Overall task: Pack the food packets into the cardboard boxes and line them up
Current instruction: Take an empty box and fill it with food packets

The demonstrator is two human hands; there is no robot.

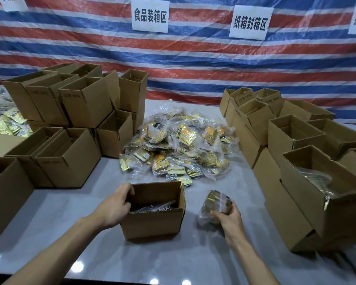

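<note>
The left hand (pixel 119 204) is curling round the left edge of the open box (pixel 152 223), and the right hand (pixel 227 217), just right of the box, is gripping a bag of food packets (pixel 213 203), so I think the bag is going in next, up over the rim. Behind the box a packet pile (pixel 179 145) is lying on the grey table (pixel 90 254), with more boxes (pixel 70 112) at both sides and a striped sheet (pixel 193 58) hanging.

Bare table (pixel 173 264) lies open along the near edge. The left box stack (pixel 82 103) and right box stack (pixel 296 223) wall both sides; the packet pile (pixel 179 149) fills the gap between.
</note>
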